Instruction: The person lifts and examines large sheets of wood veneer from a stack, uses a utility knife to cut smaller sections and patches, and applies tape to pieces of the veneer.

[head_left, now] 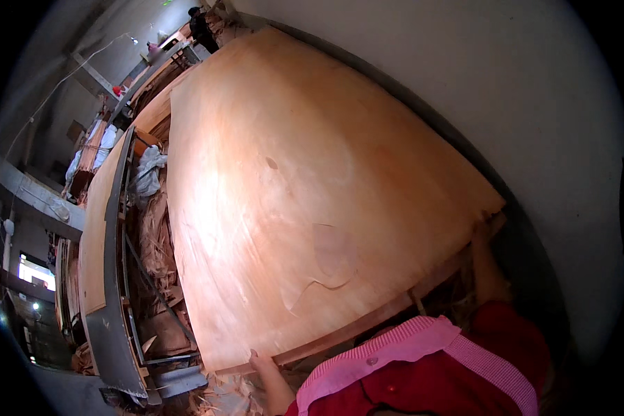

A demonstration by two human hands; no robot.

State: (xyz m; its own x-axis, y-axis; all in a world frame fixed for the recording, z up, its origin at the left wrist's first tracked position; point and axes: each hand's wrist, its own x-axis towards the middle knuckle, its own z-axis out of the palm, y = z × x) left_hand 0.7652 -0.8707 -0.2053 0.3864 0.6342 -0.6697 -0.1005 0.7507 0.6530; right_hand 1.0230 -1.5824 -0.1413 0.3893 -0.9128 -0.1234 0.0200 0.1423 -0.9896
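A large thin sheet of pale wood veneer lies flat on a stack of like sheets and fills most of the view. My left hand grips its near edge at the lower left corner, fingers curled over the rim. My right hand holds the same near edge at its right corner, close to the wall. My red and pink striped top shows at the bottom.
A white wall runs along the right side of the stack. On the left stand a grey metal machine frame, veneer scraps and another sheet. A person in dark clothes stands at the far end.
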